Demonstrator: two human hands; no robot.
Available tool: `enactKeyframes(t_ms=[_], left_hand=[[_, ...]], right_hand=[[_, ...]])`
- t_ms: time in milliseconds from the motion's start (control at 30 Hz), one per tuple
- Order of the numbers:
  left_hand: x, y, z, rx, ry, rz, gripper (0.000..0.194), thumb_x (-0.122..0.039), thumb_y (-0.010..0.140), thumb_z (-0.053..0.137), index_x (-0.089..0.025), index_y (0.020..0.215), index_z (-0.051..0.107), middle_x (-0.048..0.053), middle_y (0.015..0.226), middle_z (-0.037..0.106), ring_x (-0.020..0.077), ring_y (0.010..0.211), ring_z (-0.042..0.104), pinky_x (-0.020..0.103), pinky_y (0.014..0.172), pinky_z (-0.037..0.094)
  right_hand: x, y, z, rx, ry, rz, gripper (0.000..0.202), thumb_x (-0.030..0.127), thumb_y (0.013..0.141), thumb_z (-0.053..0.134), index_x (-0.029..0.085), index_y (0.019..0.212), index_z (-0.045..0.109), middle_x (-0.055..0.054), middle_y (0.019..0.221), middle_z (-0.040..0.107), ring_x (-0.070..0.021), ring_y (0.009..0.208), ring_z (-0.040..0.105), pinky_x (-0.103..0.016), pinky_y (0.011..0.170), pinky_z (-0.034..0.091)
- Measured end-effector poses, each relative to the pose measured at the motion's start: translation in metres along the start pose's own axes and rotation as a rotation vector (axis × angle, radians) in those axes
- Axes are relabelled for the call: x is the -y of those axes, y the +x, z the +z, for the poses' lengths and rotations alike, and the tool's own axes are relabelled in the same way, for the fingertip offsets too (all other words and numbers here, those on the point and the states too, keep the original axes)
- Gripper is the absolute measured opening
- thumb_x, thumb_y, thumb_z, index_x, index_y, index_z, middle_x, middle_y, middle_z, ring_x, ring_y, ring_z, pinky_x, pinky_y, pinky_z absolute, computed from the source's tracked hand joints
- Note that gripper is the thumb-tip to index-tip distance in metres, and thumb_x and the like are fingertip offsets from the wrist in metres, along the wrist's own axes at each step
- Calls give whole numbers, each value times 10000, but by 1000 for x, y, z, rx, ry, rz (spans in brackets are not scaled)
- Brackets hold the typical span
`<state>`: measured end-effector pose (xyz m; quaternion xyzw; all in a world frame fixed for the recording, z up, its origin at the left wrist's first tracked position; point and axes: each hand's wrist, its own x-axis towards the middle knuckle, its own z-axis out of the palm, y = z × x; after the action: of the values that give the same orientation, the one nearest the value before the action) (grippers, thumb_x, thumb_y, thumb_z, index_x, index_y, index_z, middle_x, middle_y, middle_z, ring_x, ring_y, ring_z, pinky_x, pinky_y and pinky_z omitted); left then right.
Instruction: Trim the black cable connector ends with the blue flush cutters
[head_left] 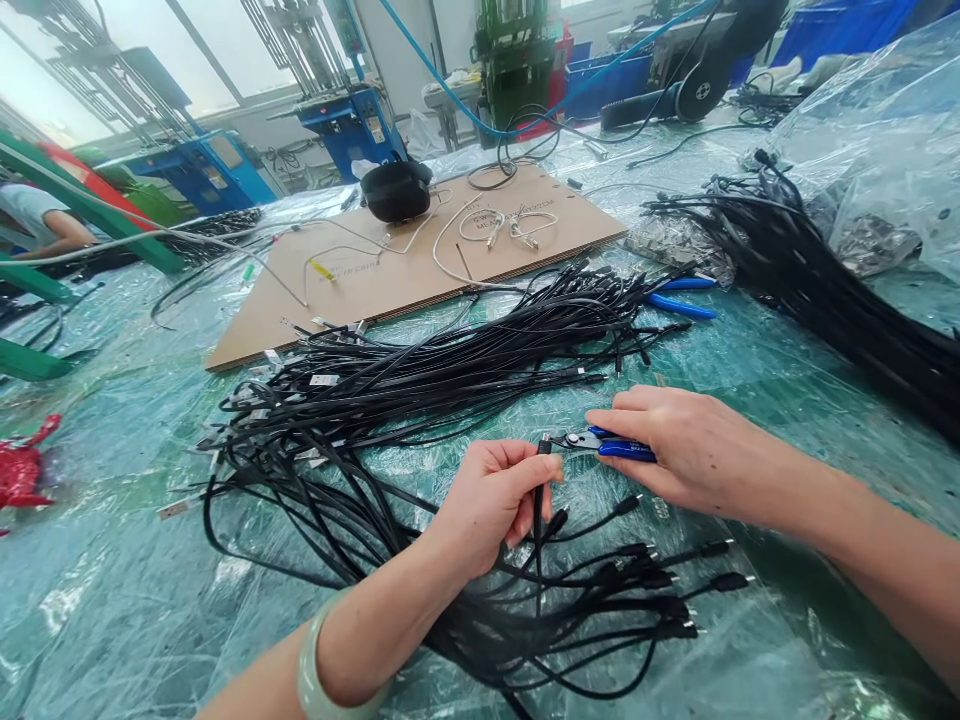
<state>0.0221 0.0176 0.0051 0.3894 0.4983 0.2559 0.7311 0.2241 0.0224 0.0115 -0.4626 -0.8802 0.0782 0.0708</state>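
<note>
My left hand pinches a black cable just below its connector, which points upward. Wrapped around the blue handles of small cutting pliers is my right hand. The pliers' jaws meet the connector end at my left fingertips; whether they bite into it I cannot tell. Under and beside my left hand spreads a loose bunch of black cables, their small plugs toward the right. Behind my hands lies a thicker bundle of black cables, with silvery USB plugs at its left end.
Another pair of blue-handled pliers lies at the far bundle's right end. A cardboard sheet carries a black round object and pale cables. More black cables lie at right, near an angle grinder. Plastic film covers the green table.
</note>
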Motion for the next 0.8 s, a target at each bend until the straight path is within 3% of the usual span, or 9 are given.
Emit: enactKeyframes(t_ms=[533, 800], left_hand=[[-1, 0, 0, 17, -39, -5, 245, -332, 696, 665, -116, 610, 587, -24, 425, 549, 9, 250, 315, 122, 247, 175], [-1, -1, -1, 23, -48, -1, 244, -329, 702, 665, -118, 607, 586, -27, 426, 550, 10, 250, 319, 127, 248, 175]], right_hand=[[3, 3, 0, 6, 1, -5, 184, 221, 838, 535, 177, 984, 639, -39, 754, 615, -179, 658, 574, -270, 568, 387], [-1, 0, 0, 14, 17, 1, 226, 274, 874, 488, 182, 1029, 623, -41, 758, 611, -179, 670, 570, -272, 580, 384]])
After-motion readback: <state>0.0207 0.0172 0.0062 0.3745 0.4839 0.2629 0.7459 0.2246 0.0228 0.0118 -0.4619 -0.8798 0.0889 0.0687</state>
